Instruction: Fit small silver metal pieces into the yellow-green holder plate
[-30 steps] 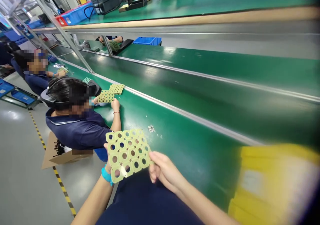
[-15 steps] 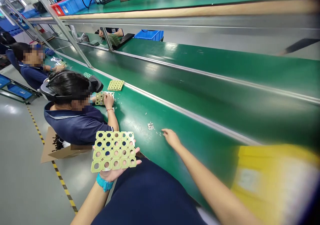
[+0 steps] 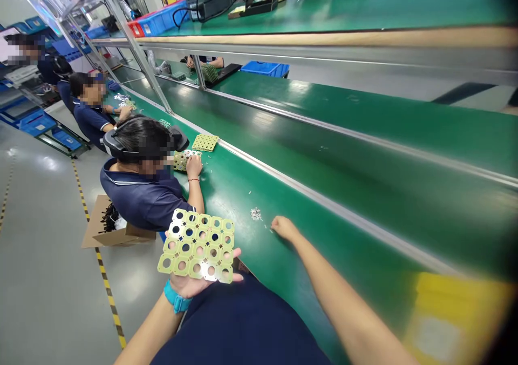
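A yellow-green circuit board panel (image 3: pixel 193 241) with rows of round holes rests tilted on my left hand (image 3: pixel 189 286). The palm is beneath it and some fingers show past its right edge. On the green table, my right hand (image 3: pixel 284 228) is closed, fingertips down at the surface. Whatever it pinches, if anything, is too small to make out. Just left of those fingertips lies a small pile of tiny white parts (image 3: pixel 256 214), with a few loose ones between pile and hand.
At my left a co-worker (image 3: pixel 141 187) handles a similar panel, near stacked panels (image 3: pixel 205 142). A metal rail (image 3: pixel 303 188) runs along the table (image 3: pixel 324 278). A blurred yellow bin (image 3: pixel 453 311) stands at lower right, a cardboard box (image 3: pixel 121 236) on the floor. Overhead is a shelf (image 3: pixel 343 35).
My right hand's fingers have gone from stretched out to curled closed near the loose parts. The panel on my left hand has tilted. The whole view has shifted, showing more at the left.
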A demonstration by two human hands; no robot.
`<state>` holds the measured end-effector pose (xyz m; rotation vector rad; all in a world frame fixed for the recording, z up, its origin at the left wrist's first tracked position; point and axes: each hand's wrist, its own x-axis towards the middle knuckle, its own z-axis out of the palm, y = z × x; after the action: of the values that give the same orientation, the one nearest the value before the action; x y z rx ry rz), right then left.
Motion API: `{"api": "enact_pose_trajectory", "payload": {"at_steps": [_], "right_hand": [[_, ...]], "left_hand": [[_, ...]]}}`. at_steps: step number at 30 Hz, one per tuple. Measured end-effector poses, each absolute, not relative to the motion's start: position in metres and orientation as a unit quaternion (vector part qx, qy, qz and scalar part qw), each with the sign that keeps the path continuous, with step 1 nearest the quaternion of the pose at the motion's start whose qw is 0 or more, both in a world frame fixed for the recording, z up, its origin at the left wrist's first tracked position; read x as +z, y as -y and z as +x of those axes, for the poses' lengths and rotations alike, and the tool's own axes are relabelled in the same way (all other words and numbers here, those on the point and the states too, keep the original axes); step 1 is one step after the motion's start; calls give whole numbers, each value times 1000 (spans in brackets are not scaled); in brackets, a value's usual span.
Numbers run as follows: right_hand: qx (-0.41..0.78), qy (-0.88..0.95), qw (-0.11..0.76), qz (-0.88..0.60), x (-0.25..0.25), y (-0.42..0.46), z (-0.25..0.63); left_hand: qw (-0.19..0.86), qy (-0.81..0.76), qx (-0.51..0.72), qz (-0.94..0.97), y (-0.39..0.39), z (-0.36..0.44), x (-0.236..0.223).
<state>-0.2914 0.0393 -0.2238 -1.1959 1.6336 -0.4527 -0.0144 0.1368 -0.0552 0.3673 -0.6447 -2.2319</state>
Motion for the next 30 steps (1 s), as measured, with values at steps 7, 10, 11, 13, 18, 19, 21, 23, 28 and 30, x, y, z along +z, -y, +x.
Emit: {"api": "enact_pose_trajectory", "payload": {"at_steps": [7,10,11,13,18,19,21,23,28,30], "right_hand": [[-463,-564,538,-422,-116,-82,-267],[-537,-520,530,-401,-67,-110,-257],[-553,-510,526,-397,-54,-117,-255],[-578,-497,516,-391,-36,-127,-253],[-591,-503,496,-388,-27,-133,-253],[-590,-508,493,-388,-28,-132,-252],[-585,-511,494,-392,-29,-129,-249],[-576,-503,504,-402,-29,-126,-244],[-566,-485,508,-432,-28,-122,-231],[-558,-487,503,-446,-29,-121,-230]], "left_hand": [[379,233,-884,142,-135,-25,-44],[375,240,-888,114,-132,-31,-38],[373,241,-890,108,-131,-33,-36],[364,240,-894,100,-129,-38,-32],[354,242,-899,85,-126,-49,-20],[356,246,-897,93,-126,-50,-19],[362,250,-890,119,-126,-53,-16],[368,240,-888,137,-127,-56,-16],[418,200,-881,95,-129,-62,-16],[430,193,-876,100,-130,-64,-17]]}}
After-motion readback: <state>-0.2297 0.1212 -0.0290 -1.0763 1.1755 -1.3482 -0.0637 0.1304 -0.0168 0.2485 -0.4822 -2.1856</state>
